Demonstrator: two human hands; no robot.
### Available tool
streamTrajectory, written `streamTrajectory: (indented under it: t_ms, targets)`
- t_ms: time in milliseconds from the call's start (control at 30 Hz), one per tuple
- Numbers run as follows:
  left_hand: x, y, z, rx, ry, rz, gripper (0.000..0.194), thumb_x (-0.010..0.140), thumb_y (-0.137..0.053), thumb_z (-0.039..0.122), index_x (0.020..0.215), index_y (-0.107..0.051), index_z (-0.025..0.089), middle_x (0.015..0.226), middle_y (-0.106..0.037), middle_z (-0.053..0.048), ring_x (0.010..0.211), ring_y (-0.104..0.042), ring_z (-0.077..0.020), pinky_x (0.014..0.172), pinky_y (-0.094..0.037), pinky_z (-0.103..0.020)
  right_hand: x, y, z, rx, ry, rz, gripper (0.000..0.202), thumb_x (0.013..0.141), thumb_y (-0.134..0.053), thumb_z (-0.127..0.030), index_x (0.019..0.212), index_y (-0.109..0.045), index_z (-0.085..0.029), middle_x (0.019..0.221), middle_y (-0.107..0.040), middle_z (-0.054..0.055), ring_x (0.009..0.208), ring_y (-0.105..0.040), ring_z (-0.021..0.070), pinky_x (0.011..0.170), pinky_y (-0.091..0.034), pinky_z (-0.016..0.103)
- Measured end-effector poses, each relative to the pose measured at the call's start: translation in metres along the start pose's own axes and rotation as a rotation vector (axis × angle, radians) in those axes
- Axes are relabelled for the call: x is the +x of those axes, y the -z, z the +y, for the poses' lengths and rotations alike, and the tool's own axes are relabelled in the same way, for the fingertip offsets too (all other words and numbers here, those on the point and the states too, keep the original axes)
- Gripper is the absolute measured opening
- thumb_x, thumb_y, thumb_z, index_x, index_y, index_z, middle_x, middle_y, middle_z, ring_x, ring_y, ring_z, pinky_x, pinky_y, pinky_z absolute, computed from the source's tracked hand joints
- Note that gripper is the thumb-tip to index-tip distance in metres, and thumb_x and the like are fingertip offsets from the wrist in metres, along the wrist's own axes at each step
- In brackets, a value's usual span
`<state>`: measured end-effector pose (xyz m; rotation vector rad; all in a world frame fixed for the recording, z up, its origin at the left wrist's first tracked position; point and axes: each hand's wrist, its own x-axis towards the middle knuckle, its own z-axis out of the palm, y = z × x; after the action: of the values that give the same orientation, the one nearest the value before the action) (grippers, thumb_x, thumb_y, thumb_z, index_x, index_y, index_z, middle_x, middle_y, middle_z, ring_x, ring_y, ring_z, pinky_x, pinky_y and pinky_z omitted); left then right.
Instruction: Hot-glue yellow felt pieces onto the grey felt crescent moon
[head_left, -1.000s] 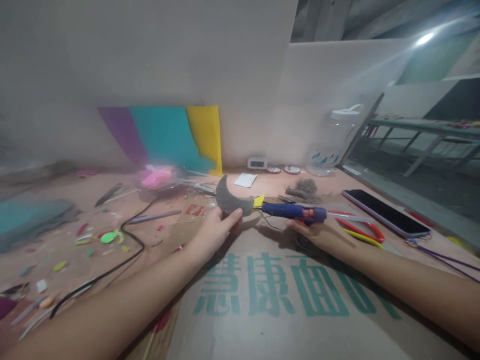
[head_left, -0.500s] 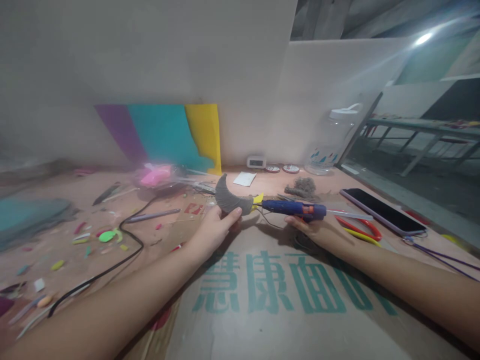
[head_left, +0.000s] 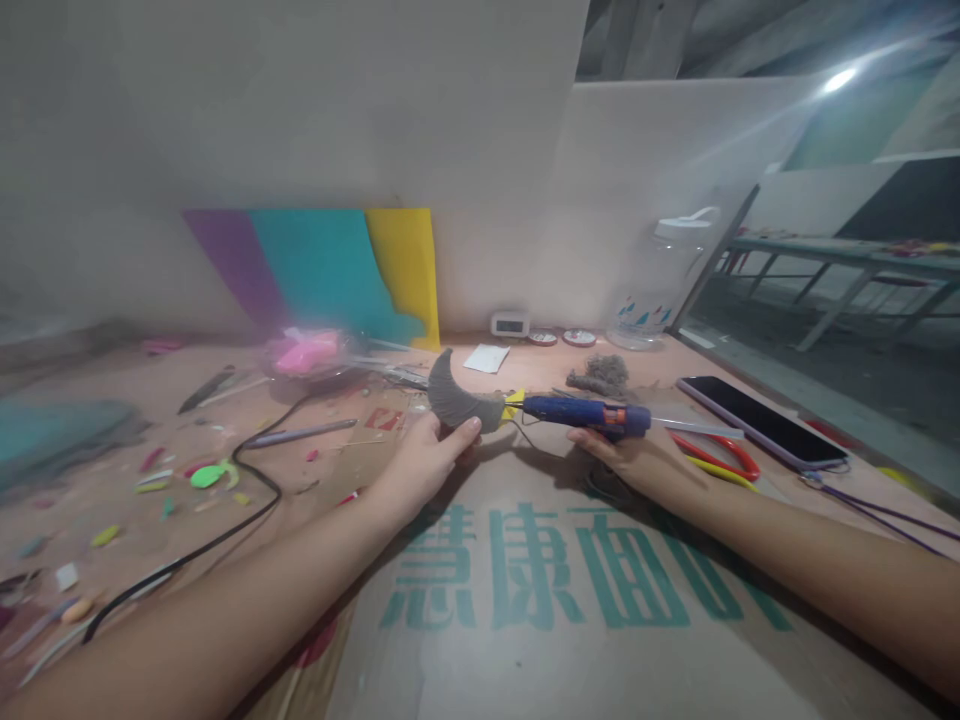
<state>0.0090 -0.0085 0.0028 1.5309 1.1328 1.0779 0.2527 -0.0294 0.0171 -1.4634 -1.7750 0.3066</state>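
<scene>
My left hand (head_left: 424,465) pinches a grey crescent-shaped craft piece (head_left: 456,396) with a small yellow bit (head_left: 514,402) at its right end, held just above the cardboard sheet (head_left: 555,610). My right hand (head_left: 630,462) grips a blue glue gun (head_left: 581,414) lying level, its nozzle pointing left and touching the yellow bit. A clear glue stick (head_left: 697,429) sticks out of the gun's back end.
A black cord (head_left: 225,520) runs across the left of the table among coloured scraps. Red-handled scissors (head_left: 716,455) and a phone (head_left: 757,420) lie to the right. Coloured foam sheets (head_left: 330,270) lean on the wall; a plastic jar (head_left: 660,280) stands behind.
The glue gun has shifted slightly left, bringing its nozzle onto the yellow bit of the crescent piece. My left hand holds the piece nearly still.
</scene>
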Motion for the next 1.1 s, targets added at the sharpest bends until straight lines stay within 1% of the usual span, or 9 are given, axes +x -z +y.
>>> streamTrajectory:
  t_ms: [100, 200, 300, 367, 533, 700, 900, 1000, 1100]
  targets:
    - [-0.001, 0.000, 0.000, -0.001, 0.001, 0.022, 0.035, 0.076, -0.063, 0.046, 0.061, -0.052, 0.017, 0.057, -0.053, 0.000, 0.056, -0.047, -0.0126, 0.054, -0.035, -0.025, 0.000, 0.000, 0.005, -0.021, -0.030, -0.056, 0.037, 0.077, -0.061, -0.056, 0.097, -0.072, -0.027, 0.092, -0.076, 0.005, 0.098, -0.070, 0.0313, 0.094, -0.055, 0.045]
    - [-0.002, 0.000, 0.002, -0.008, -0.009, 0.011, 0.034, 0.077, -0.063, 0.046, 0.062, -0.052, 0.018, 0.057, -0.053, 0.000, 0.056, -0.047, -0.0125, 0.054, -0.035, -0.025, 0.000, 0.000, 0.009, -0.051, -0.041, -0.061, 0.033, 0.079, -0.058, -0.057, 0.089, -0.072, -0.029, 0.082, -0.075, 0.002, 0.094, -0.070, 0.0299, 0.094, -0.054, 0.045]
    - [-0.002, 0.000, 0.004, -0.011, -0.011, -0.007, 0.035, 0.077, -0.063, 0.047, 0.063, -0.052, 0.017, 0.057, -0.052, 0.001, 0.056, -0.046, -0.0121, 0.054, -0.035, -0.024, 0.002, 0.003, 0.007, -0.060, -0.083, -0.082, 0.039, 0.080, -0.055, -0.060, 0.071, -0.070, -0.024, 0.073, -0.073, 0.005, 0.083, -0.070, 0.0298, 0.087, -0.055, 0.043]
    - [-0.002, 0.000, 0.004, -0.019, -0.021, -0.011, 0.035, 0.076, -0.063, 0.048, 0.063, -0.052, 0.017, 0.057, -0.052, 0.001, 0.056, -0.046, -0.0119, 0.054, -0.036, -0.024, 0.006, 0.008, 0.002, -0.071, -0.121, -0.086, 0.044, 0.082, -0.050, -0.059, 0.065, -0.067, -0.023, 0.070, -0.070, 0.005, 0.076, -0.069, 0.0273, 0.079, -0.054, 0.039]
    - [-0.001, 0.000, 0.001, -0.045, -0.052, -0.045, 0.035, 0.077, -0.062, 0.048, 0.064, -0.050, 0.018, 0.058, -0.051, 0.001, 0.057, -0.046, -0.0121, 0.056, -0.037, -0.024, 0.019, 0.027, -0.009, -0.031, -0.115, 0.020, 0.041, 0.089, -0.044, -0.051, 0.074, -0.069, -0.022, 0.080, -0.070, 0.003, 0.083, -0.065, 0.0232, 0.077, -0.049, 0.033]
    - [0.002, -0.001, -0.003, -0.042, -0.079, -0.049, 0.030, 0.078, -0.061, 0.044, 0.068, -0.054, 0.017, 0.057, -0.052, 0.002, 0.058, -0.047, -0.0130, 0.058, -0.038, -0.025, 0.030, 0.039, -0.017, 0.116, -0.054, -0.031, 0.039, 0.088, -0.050, -0.054, 0.085, -0.072, -0.022, 0.090, -0.073, 0.003, 0.088, -0.066, 0.0214, 0.083, -0.049, 0.031]
    - [0.006, -0.003, -0.011, -0.043, -0.073, -0.033, 0.029, 0.076, -0.063, 0.044, 0.070, -0.052, 0.017, 0.058, -0.052, 0.002, 0.055, -0.047, -0.0126, 0.055, -0.036, -0.025, 0.050, 0.021, -0.024, -0.069, -0.116, -0.219, 0.038, 0.085, -0.055, -0.051, 0.090, -0.075, -0.020, 0.090, -0.075, 0.006, 0.088, -0.068, 0.0248, 0.078, -0.052, 0.033]
    - [0.006, -0.004, -0.012, -0.074, -0.062, -0.031, 0.029, 0.075, -0.063, 0.043, 0.072, -0.053, 0.017, 0.058, -0.053, 0.003, 0.055, -0.048, -0.0125, 0.056, -0.038, -0.026, 0.070, 0.010, -0.027, -0.052, -0.051, -0.281, 0.033, 0.082, -0.061, -0.044, 0.101, -0.074, -0.019, 0.092, -0.076, 0.006, 0.085, -0.069, 0.0238, 0.075, -0.054, 0.032]
    - [0.006, -0.005, -0.012, -0.081, -0.054, -0.040, 0.026, 0.077, -0.062, 0.041, 0.073, -0.055, 0.017, 0.058, -0.053, 0.002, 0.055, -0.049, -0.0131, 0.056, -0.039, -0.026, 0.096, -0.002, -0.031, -0.060, 0.030, -0.269, 0.031, 0.082, -0.062, -0.041, 0.099, -0.073, -0.018, 0.089, -0.076, 0.007, 0.084, -0.069, 0.0243, 0.074, -0.054, 0.032]
